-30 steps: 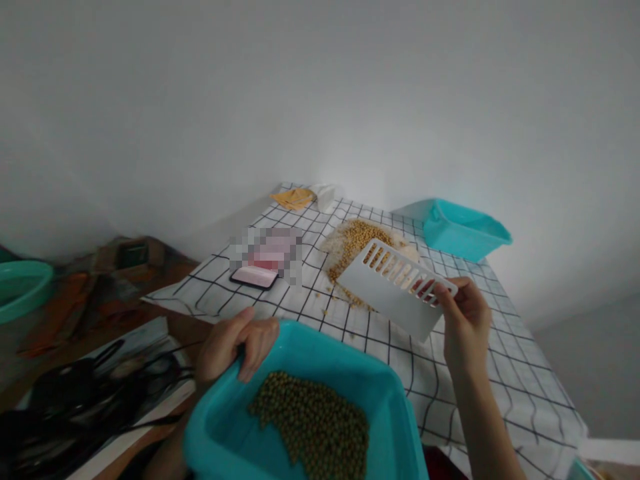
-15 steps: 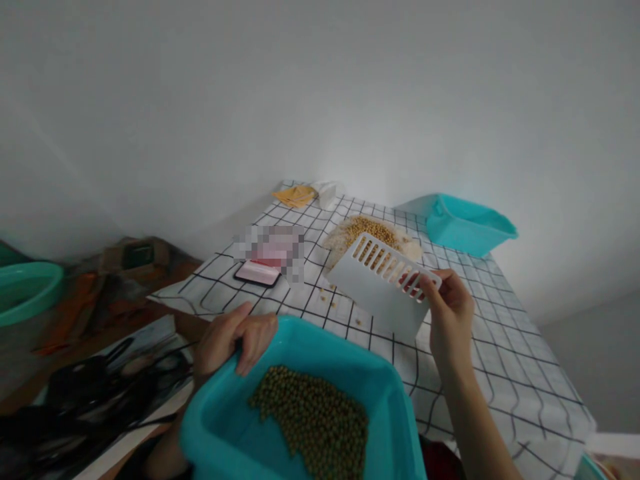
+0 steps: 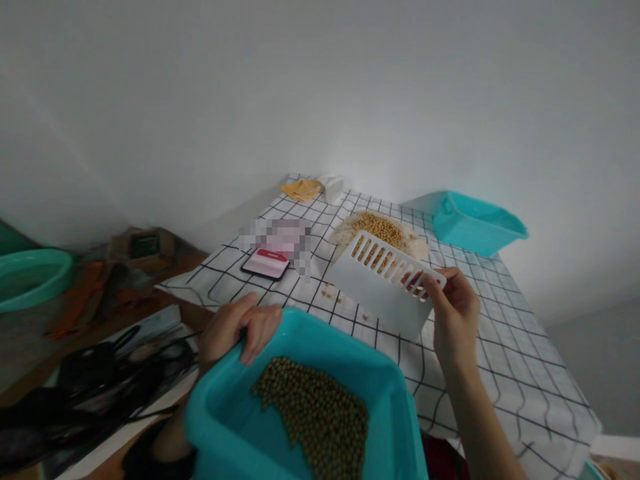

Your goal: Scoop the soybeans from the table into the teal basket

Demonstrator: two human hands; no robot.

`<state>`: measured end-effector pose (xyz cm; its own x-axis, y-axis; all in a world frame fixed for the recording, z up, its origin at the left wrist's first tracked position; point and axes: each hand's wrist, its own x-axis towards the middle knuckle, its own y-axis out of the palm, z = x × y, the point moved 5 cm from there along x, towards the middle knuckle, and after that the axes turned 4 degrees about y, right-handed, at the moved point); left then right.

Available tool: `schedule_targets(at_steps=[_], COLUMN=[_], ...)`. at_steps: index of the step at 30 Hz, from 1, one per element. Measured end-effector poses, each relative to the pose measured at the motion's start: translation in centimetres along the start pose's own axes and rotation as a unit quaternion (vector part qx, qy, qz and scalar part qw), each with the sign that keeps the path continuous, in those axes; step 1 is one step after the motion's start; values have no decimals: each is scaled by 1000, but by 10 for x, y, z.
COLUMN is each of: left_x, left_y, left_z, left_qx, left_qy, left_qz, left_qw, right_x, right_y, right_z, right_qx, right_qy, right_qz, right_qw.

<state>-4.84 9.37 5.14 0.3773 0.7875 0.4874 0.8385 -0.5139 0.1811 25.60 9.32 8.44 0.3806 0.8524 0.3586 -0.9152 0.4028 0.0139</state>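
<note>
My left hand (image 3: 250, 327) is closed over the far left rim of a turquoise plastic basin (image 3: 345, 340), close to me and tilted. Small greenish-brown round beans (image 3: 320, 413) cover part of its bottom. Held up in my right hand (image 3: 455, 313) is a white slotted plastic piece (image 3: 380, 293), with a row of long openings along its top and a plain flat side below. My thumb presses on its right end, while the fingers go behind it. Beyond it, partly covered by it, a heap of yellowish beans (image 3: 377, 227) lies on a pale sheet.
On the checked tablecloth (image 3: 500, 327) stand a second turquoise basin (image 3: 475, 223) at the back right and a phone (image 3: 265, 263), left of centre. A yellow cloth (image 3: 303, 190) lies far back. Stray beans dot the cloth. Black cables and bags (image 3: 100, 393) fill the lower left.
The view has shifted slightly, so the table things sit a little farther right. Both hands keep their holds, and the beans in the near basin look much the same.
</note>
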Motion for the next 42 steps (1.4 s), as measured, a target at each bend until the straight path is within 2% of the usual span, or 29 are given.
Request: schedule_targets(at_steps=[10, 18, 22, 25, 28, 31, 33, 35, 40, 42], left_x=[-6, -4, -2, -2, -2, -2, -1, 0, 0, -2], left_y=[-10, -3, -4, -7, -6, -1, 3, 4, -2, -6], left_z=[8, 4, 4, 4, 3, 1, -1, -2, 2, 4], left_qx=[16, -2, -3, 7, 13, -2, -16, -17, 13, 13], left_qy=[-23, -7, -7, -16, -15, 5, 27, 40, 0, -8], left_qz=[27, 1, -6, 20, 30, -10, -54, -75, 21, 38], left_qw=[999, 1000, 1000, 1000, 999, 1000, 998, 996, 1000, 999], right_x=[-2, 0, 9, 13, 10, 3, -1, -4, -6, -5], right_y=[5, 5, 7, 12, 20, 21, 20, 19, 16, 11], right_z=[-2, -9, -12, -20, -33, -41, -41, -35, -8, 0], right_qx=[-14, -3, 21, 41, 51, 81, 106, 119, 124, 119], right_qy=[6, 7, 21, 64, 148, 196, 209, 211, 177, 168], right_qz=[38, 16, 43, 87, 136, 133, 113, 100, 98, 88], right_qw=[999, 1000, 999, 993, 978, 968, 966, 965, 971, 975])
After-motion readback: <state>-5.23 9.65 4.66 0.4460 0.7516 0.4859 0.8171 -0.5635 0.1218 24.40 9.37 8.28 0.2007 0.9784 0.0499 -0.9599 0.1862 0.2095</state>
